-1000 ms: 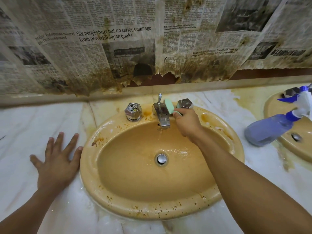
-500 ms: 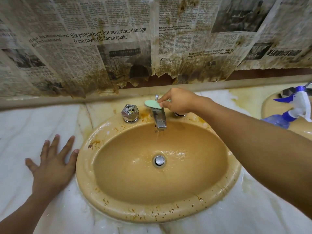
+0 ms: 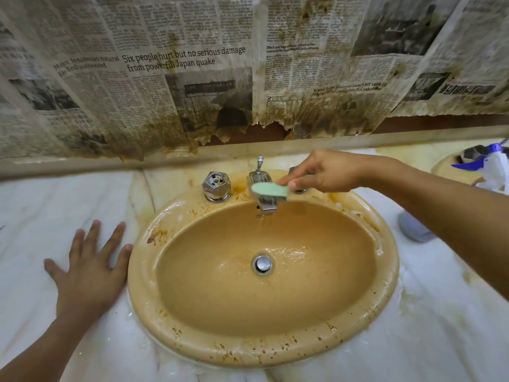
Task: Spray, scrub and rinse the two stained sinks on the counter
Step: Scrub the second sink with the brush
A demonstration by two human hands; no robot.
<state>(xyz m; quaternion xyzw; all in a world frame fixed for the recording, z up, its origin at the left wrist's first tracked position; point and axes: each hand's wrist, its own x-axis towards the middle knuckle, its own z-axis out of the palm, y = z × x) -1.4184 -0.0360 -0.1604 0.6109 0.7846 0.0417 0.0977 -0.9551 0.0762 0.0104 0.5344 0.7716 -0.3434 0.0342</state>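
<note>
Sponge (image 3: pixel 268 191) moved over tap (image 3: pixel 268 207), pinched by my right hand (image 3: pixel 325 173); scrubbing step; next, stained sink (image 3: pixel 248 351) rim below hand.

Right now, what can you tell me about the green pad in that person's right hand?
The scrub pad is a small, pale green oval with a whitish lower edge, looking like soft sponge. The right hand pinches its right end between thumb and fingers, holding it about level over the chrome faucet, above the running water. Whether it touches the spout is unclear.
</note>
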